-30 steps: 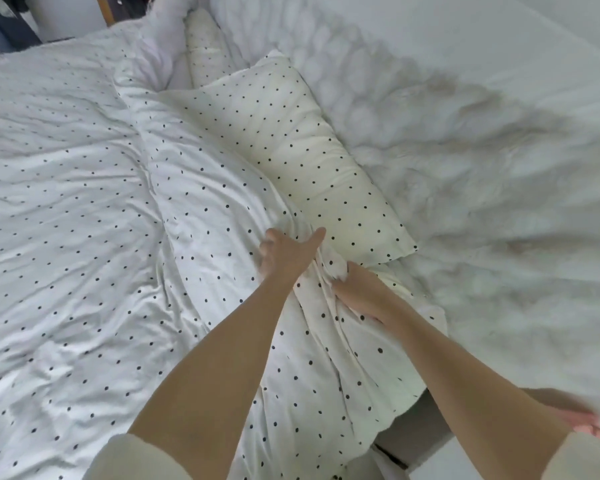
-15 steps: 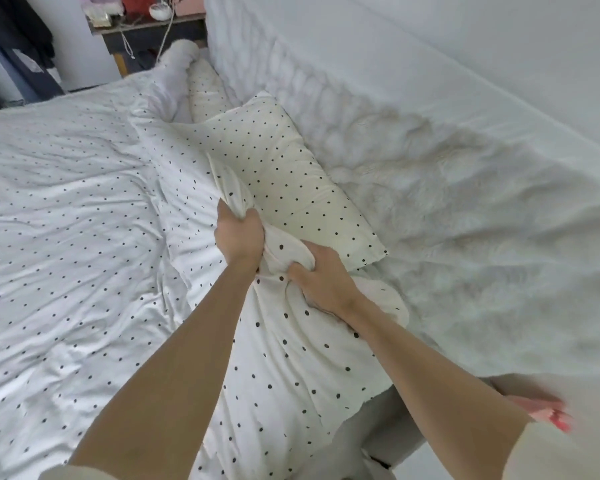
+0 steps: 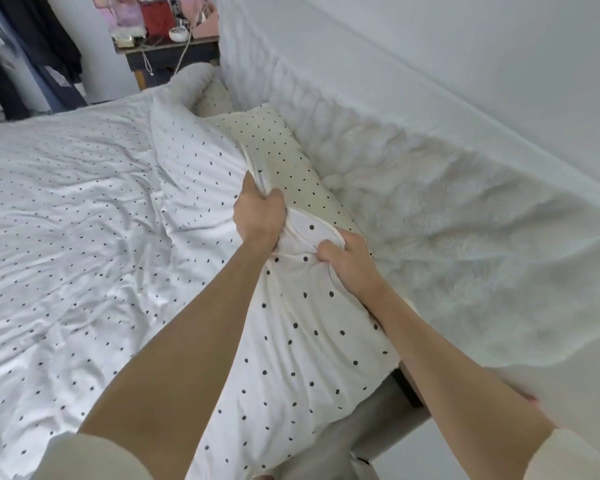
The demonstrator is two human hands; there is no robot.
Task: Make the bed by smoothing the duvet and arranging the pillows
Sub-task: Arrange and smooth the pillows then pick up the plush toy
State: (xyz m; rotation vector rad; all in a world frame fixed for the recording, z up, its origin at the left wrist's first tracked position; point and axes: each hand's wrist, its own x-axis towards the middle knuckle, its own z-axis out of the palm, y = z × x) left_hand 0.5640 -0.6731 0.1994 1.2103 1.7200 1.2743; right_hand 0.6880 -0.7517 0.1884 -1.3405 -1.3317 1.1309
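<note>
Both hands bunching duvet (image 3: pixel 84 237) top edge beside cream pillow (image 3: pixel 284 161) near fluffy headboard; left hand (image 3: pixel 258 216), right hand (image 3: pixel 349 259) fingers clamped on fabric; step: straightening duvet; next: pull taut, lay flat

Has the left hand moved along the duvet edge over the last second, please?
Yes. The left hand, gripping the duvet edge, has moved up along the cream pillow, away from the pillow's near corner.

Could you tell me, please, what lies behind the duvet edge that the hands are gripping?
A cream dotted pillow lies behind the duvet, against the fluffy white headboard cover. Its lower end is hidden by the bunched fabric and the right hand.
</note>
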